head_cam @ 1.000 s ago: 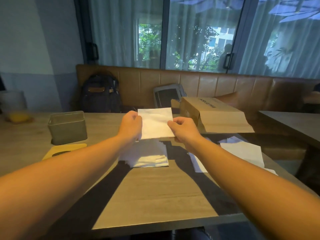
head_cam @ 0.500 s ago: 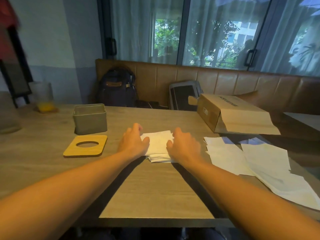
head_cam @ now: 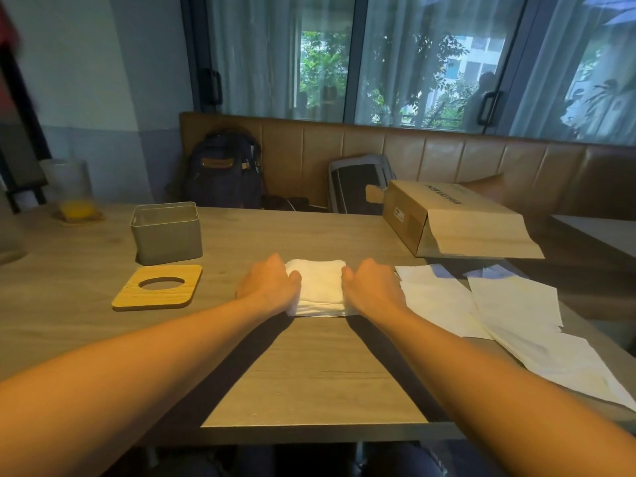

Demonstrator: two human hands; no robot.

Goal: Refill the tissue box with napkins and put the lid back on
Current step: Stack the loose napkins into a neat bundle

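A stack of folded white napkins [head_cam: 320, 287] lies on the wooden table [head_cam: 309, 373] in the middle. My left hand [head_cam: 268, 287] presses against its left side and my right hand [head_cam: 371, 287] against its right side, fingers curled around the edges. The grey tissue box [head_cam: 167, 234] stands lidless at the back left. Its wooden lid [head_cam: 158, 287], with a round hole, lies flat on the table just in front of the box.
Several loose white napkins [head_cam: 481, 304] are spread on the table's right part. An open cardboard box [head_cam: 454, 222] lies on its side at the back right. A glass with orange drink [head_cam: 72, 191] stands far left. A backpack [head_cam: 223, 170] sits on the bench.
A second ago both hands held one napkin up in the air; they laid it on the stack and now clasp the stack from both sides. The camera view shifted left and down.
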